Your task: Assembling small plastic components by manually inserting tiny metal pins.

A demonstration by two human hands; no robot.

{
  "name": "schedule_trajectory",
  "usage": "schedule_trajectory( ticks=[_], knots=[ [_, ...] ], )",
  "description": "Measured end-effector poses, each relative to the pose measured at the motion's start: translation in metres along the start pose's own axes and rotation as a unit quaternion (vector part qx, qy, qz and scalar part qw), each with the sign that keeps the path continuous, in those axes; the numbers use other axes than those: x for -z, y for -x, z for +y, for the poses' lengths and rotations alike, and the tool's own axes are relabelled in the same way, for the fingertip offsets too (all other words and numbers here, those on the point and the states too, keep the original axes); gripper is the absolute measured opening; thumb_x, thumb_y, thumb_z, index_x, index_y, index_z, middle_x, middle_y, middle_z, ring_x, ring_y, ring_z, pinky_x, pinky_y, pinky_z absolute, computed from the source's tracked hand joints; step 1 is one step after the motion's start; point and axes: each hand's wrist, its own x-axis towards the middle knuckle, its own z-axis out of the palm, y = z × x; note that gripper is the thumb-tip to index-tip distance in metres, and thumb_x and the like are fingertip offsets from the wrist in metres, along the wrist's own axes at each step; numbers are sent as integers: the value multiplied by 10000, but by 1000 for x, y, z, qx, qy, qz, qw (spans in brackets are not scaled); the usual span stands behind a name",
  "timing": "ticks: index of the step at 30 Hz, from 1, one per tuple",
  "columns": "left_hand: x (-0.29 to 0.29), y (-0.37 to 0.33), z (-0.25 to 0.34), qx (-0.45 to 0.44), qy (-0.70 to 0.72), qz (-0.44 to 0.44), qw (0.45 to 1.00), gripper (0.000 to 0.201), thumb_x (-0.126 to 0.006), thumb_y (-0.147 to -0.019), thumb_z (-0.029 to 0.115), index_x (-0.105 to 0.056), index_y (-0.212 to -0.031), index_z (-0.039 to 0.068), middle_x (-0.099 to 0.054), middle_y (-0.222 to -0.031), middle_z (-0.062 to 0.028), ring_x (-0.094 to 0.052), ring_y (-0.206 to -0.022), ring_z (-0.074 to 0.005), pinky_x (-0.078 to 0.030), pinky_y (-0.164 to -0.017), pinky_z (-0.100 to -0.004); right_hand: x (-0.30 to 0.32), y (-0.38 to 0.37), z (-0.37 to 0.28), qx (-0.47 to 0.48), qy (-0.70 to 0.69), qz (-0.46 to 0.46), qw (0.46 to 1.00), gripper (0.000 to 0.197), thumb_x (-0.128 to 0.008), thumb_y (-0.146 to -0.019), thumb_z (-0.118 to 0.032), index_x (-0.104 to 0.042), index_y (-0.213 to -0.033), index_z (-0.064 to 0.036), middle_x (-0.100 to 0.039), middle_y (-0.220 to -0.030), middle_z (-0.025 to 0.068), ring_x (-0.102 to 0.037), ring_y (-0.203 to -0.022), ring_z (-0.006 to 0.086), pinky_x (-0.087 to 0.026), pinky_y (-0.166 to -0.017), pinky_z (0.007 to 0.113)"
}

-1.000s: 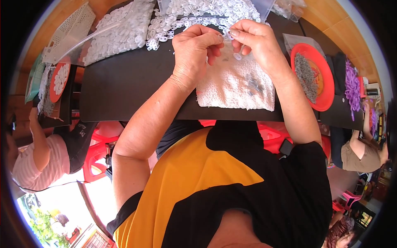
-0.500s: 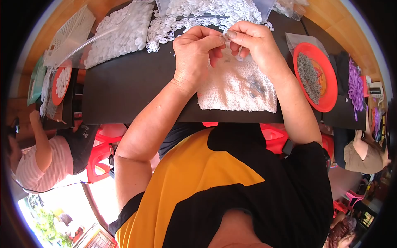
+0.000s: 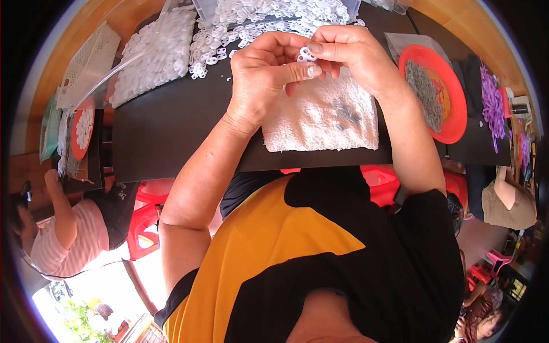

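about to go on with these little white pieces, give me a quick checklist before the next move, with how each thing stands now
1. Right hand has the white piece at its fingertips: ok.
2. Left hand has a firm hold too: cannot tell, its fingers are partly hidden.
3. White cloth spread below the hands: ok, slightly rumpled.
4. Small grey pieces at hand on the cloth: ok, a small cluster.
5. More white pieces in reach: ok, a loose pile lies just beyond the hands.
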Motion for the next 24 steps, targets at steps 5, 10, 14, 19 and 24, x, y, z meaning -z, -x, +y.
schedule_trajectory(
  ticks=[5, 10, 14, 19, 24],
  knots=[
    [-2, 1, -3, -32, -44, 9, 998, 321, -763, -749, -49, -620, -1036, -35, -693, -890, -107, -651, -712, -89, -435, -457, -173, -1, 4, -2, 0, -8, -2, 1000, 247, -579, -932, -257, -624, -834, -36, -575, -675, -23, -543, -633, 51, -374, -573, 198],
    [-1, 4, 2, -22, -68, 20, 997, 326, -773, -733, -58, -625, -1022, -32, -689, -890, -96, -649, -763, -88, -490, -525, -181, -8, 7, -5, -2, -6, 18, 1000, 233, -581, -938, -240, -636, -871, -23, -572, -687, -22, -541, -632, 50, -380, -581, 194],
    [-4, 6, 4, -47, -55, 25, 997, 313, -781, -720, -66, -632, -994, -33, -685, -872, -89, -653, -796, -106, -547, -692, -226, -9, 8, -4, 1, -22, 18, 1000, 233, -582, -939, -234, -638, -883, -14, -576, -695, -17, -540, -630, 53, -384, -578, 195],
    [-3, 6, 5, -48, -43, 16, 998, 309, -793, -711, -57, -636, -977, -35, -686, -872, -92, -656, -810, -117, -552, -730, -238, -9, 9, -6, -4, -44, 17, 999, 234, -594, -933, -231, -642, -879, -9, -567, -681, -14, -525, -612, 53, -381, -560, 195],
    [-4, 6, 6, -52, -32, -5, 998, 306, -808, -700, -38, -629, -947, -48, -688, -874, -110, -668, -795, -134, -561, -725, -254, -8, 9, -5, -1, -30, 13, 999, 233, -617, -896, -233, -654, -794, -26, -613, -653, 11, -564, -573, 66, -402, -532, 191]
  ],
)
